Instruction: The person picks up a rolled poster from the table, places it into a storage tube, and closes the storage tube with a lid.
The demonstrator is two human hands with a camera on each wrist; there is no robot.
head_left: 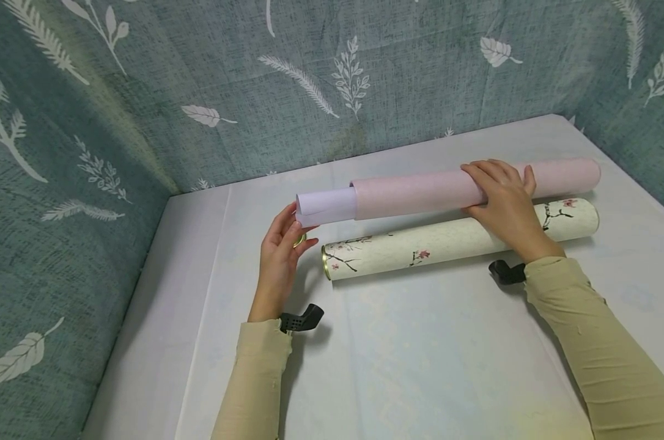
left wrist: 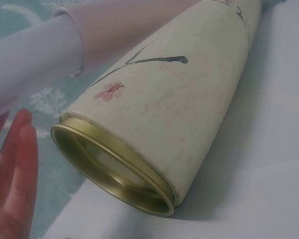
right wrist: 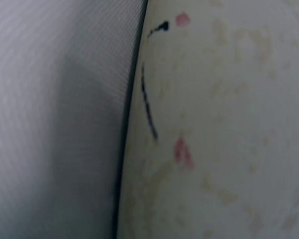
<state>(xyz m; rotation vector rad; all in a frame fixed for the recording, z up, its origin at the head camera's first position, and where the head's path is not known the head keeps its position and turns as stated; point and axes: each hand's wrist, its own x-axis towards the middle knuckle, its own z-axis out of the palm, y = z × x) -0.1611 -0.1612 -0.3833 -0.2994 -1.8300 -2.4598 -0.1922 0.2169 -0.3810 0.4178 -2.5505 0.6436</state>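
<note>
A roll of white paper [head_left: 328,206] sticks out of the left end of a pink tube [head_left: 414,194]. My left hand [head_left: 279,256] holds the roll's outer end between thumb and fingers; some of its fingertips are hidden behind the paper. Further along, my right hand [head_left: 505,205] grips the pink tube from above, fingers over the top and thumb on the near side. Nearer to me lies a cream tube [head_left: 398,252] with painted blossom branches. A gold rim [left wrist: 114,169] rings its open left end in the left wrist view. The right wrist view shows only the cream tube and cloth.
A small gold round piece [head_left: 299,240] shows between the left hand's fingers, partly hidden. Both tubes are over a table with a white cloth [head_left: 420,354]. Green leaf-patterned fabric [head_left: 332,79] stands along the back and left sides.
</note>
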